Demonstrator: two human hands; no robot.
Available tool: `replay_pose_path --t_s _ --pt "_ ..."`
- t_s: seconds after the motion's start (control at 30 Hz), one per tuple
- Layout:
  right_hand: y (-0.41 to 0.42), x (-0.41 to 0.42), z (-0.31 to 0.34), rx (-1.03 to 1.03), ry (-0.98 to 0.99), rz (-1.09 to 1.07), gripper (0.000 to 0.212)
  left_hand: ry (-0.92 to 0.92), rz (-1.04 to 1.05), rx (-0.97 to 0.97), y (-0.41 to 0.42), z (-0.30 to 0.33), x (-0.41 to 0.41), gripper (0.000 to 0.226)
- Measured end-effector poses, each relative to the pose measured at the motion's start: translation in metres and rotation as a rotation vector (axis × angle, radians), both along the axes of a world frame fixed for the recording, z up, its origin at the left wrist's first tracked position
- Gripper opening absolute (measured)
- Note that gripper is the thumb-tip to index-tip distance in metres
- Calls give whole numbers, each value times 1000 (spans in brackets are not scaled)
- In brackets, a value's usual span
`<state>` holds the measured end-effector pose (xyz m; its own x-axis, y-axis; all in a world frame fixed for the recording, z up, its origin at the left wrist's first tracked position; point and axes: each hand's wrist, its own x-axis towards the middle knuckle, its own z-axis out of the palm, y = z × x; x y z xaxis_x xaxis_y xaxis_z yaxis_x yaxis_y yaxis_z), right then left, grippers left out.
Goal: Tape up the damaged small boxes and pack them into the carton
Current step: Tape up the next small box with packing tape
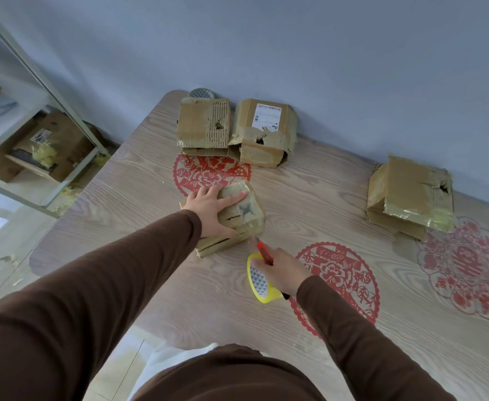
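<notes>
R hand (283, 267) holds tape roll (262, 280) (label illegible).

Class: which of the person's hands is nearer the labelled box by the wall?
Left. The left hand rests on a small box below the labelled box; the right hand sits lower.

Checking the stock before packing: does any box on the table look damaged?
Yes. Three boxes have punctured holes: the back-left box, the labelled box beside it, and the right-hand box. All look crumpled.

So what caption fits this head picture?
Left hand presses taped cardboard box; right hand holds red utility knife, yellow tape roll.
</notes>
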<state>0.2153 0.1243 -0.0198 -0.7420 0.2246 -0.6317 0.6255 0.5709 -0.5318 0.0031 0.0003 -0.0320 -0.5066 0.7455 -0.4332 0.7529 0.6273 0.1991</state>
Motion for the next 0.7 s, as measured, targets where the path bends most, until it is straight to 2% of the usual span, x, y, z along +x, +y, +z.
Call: replay_pose_path --t_s 0.03,0.13,0.17,0.27,0.4,0.5,0.6,0.67,0.7 --pt "0 0 8 -20 42 -13 44 -130 47 9 1 6 -9 93" --pt "4 3 32 -102 167 -60 59 -743 249 163 8 18 -24 64" --pt "4 3 40 -164 189 -89 59 -812 279 175 10 19 -26 55" --pt "-2 2 48 -339 255 -185 59 -651 238 160 14 24 -32 43" --pt "-17 0 34 -350 419 -403 51 -229 23 288 18 25 -19 52" --pt "-25 0 29 -404 463 -501 54 -47 -174 402 9 13 2 61" --pt "-28 -4 28 -415 520 -609 65 160 -494 286 -4 -2 1 85" --pt "-29 -8 28 -437 529 -666 73 213 -553 240 -4 -7 -5 98" --pt "-30 -10 29 -453 522 -677 70 222 -562 238 -3 -8 -7 101"
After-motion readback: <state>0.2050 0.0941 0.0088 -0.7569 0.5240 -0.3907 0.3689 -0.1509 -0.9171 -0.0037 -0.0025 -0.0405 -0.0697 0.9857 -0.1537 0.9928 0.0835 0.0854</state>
